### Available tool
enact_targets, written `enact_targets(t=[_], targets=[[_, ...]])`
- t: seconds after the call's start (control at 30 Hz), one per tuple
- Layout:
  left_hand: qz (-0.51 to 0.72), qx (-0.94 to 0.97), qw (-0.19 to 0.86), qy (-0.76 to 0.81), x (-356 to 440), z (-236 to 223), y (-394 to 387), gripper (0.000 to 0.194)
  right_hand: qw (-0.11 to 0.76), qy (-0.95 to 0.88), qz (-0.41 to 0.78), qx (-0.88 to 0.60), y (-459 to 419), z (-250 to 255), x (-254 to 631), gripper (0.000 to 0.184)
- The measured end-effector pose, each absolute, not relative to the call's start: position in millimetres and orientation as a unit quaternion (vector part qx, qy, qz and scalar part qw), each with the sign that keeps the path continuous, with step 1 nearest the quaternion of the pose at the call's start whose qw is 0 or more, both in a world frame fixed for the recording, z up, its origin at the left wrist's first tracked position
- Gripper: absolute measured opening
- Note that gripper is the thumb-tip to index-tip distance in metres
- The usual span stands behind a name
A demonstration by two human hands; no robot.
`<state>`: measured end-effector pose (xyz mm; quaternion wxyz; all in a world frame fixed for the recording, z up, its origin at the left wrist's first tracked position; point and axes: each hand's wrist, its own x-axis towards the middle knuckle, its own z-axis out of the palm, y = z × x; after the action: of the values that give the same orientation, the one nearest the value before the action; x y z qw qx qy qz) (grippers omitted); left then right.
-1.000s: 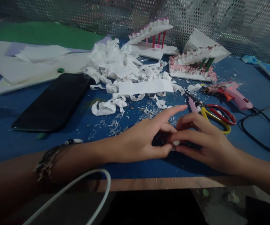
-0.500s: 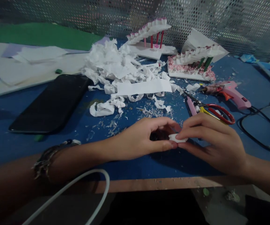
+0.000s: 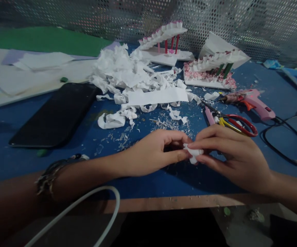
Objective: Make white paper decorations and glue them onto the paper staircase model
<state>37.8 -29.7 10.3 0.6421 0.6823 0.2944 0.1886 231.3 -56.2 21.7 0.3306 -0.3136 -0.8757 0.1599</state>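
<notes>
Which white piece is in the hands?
The small crumpled one, held between the left hand and right hand; the flat strip and curled scraps lie beyond, unheld.

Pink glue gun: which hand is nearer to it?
Right. The right hand is in front and slightly left of the pink glue gun; the left hand is farther left.

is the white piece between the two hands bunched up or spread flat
Bunched up: the white piece shows as a small, uneven lump between the left hand and right hand. Fingers hide part of it.
</notes>
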Motion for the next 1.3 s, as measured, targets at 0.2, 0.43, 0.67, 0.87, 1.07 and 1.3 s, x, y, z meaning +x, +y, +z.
enact_targets(t=[0.2,0.43,0.67,0.87,1.07,1.3], targets=[[0.176,0.667,0.672,0.269,37.4,11.1,-27.8,0.009,0.322,-0.886,0.166,-0.289,-56.0,24.4,233.4,0.017],[0.171,0.651,0.693,0.258,36.5,13.6,-26.2,0.007,0.306,-0.899,0.163,-0.266,-54.1,25.2,237.3,0.021],[0.151,0.655,0.7,0.241,36.4,15.3,-25.9,0.007,0.299,-0.891,0.22,-0.26,-51.9,21.9,239.7,0.021],[0.123,0.668,0.691,0.246,34.5,16.8,-23.7,0.008,0.286,-0.9,0.22,-0.245,-52.6,19.4,241.6,0.023],[0.127,0.648,0.708,0.249,34.9,16.5,-22.2,0.006,0.278,-0.91,0.163,-0.26,-49.2,19.2,244.8,0.026],[0.192,0.612,0.717,0.274,36.5,14.8,-25.3,0.022,0.306,-0.858,0.126,-0.393,-43.6,18.0,248.6,0.017]])
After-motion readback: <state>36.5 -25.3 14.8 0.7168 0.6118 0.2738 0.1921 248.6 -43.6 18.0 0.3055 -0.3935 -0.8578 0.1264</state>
